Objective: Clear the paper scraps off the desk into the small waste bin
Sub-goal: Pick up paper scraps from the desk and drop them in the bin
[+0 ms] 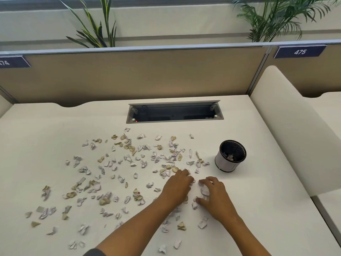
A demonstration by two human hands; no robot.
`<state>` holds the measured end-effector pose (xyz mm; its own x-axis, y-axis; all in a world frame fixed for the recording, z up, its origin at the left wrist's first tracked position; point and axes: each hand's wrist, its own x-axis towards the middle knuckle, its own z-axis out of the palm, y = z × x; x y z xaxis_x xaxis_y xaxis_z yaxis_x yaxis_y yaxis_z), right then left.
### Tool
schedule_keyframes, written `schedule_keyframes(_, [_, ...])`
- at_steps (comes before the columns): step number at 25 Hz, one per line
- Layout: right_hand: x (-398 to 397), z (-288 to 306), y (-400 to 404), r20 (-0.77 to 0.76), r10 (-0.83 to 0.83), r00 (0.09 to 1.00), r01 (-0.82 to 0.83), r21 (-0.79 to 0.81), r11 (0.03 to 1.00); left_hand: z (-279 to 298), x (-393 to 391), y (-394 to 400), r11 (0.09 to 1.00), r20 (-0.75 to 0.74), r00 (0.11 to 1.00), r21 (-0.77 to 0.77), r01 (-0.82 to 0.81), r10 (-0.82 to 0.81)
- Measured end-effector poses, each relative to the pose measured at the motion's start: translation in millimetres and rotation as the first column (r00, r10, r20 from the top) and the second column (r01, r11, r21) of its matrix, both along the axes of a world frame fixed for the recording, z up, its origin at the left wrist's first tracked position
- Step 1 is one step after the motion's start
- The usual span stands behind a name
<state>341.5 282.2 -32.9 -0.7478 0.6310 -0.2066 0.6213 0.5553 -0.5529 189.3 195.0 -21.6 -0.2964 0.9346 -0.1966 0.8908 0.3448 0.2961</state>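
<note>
Waste bin [230, 156] upright, mouth up, right on white desk [267, 182]; paper scraps [110, 172] strewn left. Left hand [178, 187] flat; right hand [215, 195] fingers curled, seemingly around scraps

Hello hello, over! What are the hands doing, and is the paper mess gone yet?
Left hand, right hand both down raking crumpled white and tan paper scraps. Small round white waste bin upright, few scraps inside. Desk mostly littered. Nothing blocking.
</note>
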Motion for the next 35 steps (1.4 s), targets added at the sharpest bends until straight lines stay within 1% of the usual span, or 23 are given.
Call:
schedule_keyframes(3, [0.7, -1.2, 0.9, -0.036, 0.006, 0.999, -0.005, 0.034, 0.999, -2.6, -0.7, -0.9, 1.000, -0.054, 0.998, -0.002, -0.016, 0.016])
schedule_keyframes(7, [0.3, 0.4, 3.0, -0.104, -0.016, 0.994, 0.017, 0.001, 1.000, -3.8, 0.2, -0.9, 0.999, -0.101, 0.994, -0.019, -0.038, 0.036])
schedule_keyframes(11, [0.4, 0.6, 6.4, -0.124, -0.038, 0.992, 0.039, 0.002, 0.999, -1.1, -0.3, 0.4, 0.998, -0.116, 0.993, -0.053, -0.032, 0.026])
schedule_keyframes(14, [1.9, -1.2, 9.1, -0.118, -0.046, 0.992, 0.047, 0.008, 0.999, 0.0, -1.2, 0.2, 0.997, -0.101, 0.995, -0.071, -0.033, 0.025])
schedule_keyframes(16, [3.3, -1.4, 9.8, -0.136, -0.066, 0.989, 0.066, -0.006, 0.998, -0.1, -3.8, 0.4, 0.995, -0.058, 0.996, -0.069, -0.075, 0.071])
schedule_keyframes(17, [4.2, -0.7, 10.0, -0.165, -0.100, 0.981, 0.095, -0.040, 0.995, -0.1, -6.2, 0.8, 0.992, -0.015, 0.994, -0.057, -0.113, 0.112])
schedule_keyframes(20, [7.0, 3.0, 12.0, -0.287, -0.258, 0.923, 0.197, -0.226, 0.954, 2.6, -14.2, 2.5, 0.968, 0.166, 0.954, -0.014, -0.252, 0.250])
schedule_keyframes(21, [8.3, 4.8, 12.7, -0.303, -0.303, 0.903, 0.219, -0.282, 0.934, 4.5, -16.1, 2.1, 0.956, 0.219, 0.933, 0.001, -0.293, 0.285])
schedule_keyframes(23, [10.6, 9.0, 15.1, -0.307, -0.395, 0.866, 0.249, -0.420, 0.873, 9.4, -19.1, 1.0, 0.923, 0.319, 0.879, 0.029, -0.383, 0.355])
schedule_keyframes(24, [11.8, 12.1, 16.0, -0.301, -0.444, 0.844, 0.255, -0.503, 0.826, 11.8, -20.2, 0.5, 0.906, 0.360, 0.851, 0.034, -0.422, 0.383])
schedule_keyframes(26, [12.7, 19.2, 18.0, -0.289, -0.515, 0.807, 0.253, -0.618, 0.744, 16.0, -22.0, 0.5, 0.885, 0.405, 0.814, 0.026, -0.465, 0.416])
schedule_keyframes(30, [8.9, 40.1, 32.5, -0.388, -0.539, 0.748, 0.238, -0.601, 0.763, 22.2, -19.9, 4.7, 0.881, 0.435, 0.795, 0.008, -0.473, 0.423])
schedule_keyframes(35, [8.9, 75.1, 77.2, -0.541, -0.598, 0.592, 0.305, -0.536, 0.787, 29.4, -10.2, 13.3, 0.882, 0.477, 0.783, 0.032, -0.470, 0.399])
